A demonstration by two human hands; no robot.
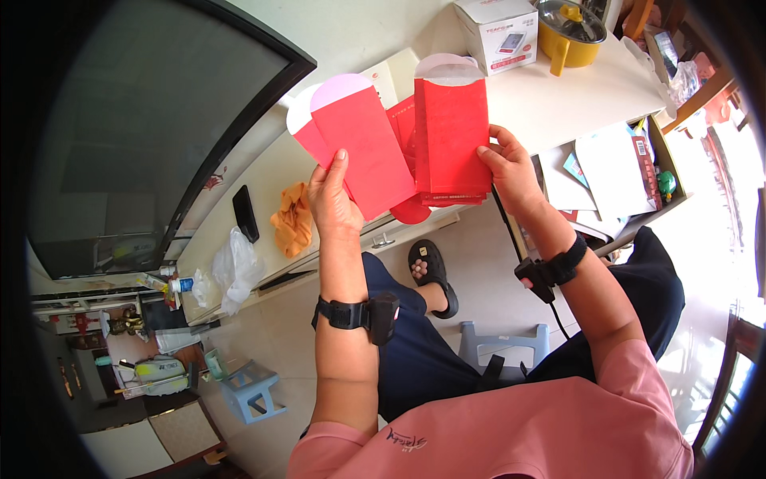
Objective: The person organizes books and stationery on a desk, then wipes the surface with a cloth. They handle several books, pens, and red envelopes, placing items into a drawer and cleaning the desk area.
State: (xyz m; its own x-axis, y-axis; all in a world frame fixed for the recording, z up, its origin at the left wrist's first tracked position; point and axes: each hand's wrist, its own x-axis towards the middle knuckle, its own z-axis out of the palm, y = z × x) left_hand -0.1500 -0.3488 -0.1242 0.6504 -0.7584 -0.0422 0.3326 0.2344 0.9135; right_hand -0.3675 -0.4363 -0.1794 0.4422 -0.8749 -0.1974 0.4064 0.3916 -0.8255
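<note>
My left hand (336,194) grips red paper envelopes (365,149), slightly fanned, with their pale rounded flaps raised. In my right hand (511,167) is a stack of red envelopes (453,135), held upright by its right edge, thumb in front. The two bunches are side by side, their lower corners close together. Behind and between them, more red envelopes (402,123) show in part above the cabinet top; the bunches hide the rest. Both forearms wear black straps with small devices.
A large television (167,138) stands at the left. On the white cabinet (574,96) are a boxed device (499,36), a yellow pot (568,45), a black phone (245,214), an orange cloth (293,221) and a plastic bag (236,266). An open drawer (673,203) holds papers. A blue stool (248,392) stands lower left.
</note>
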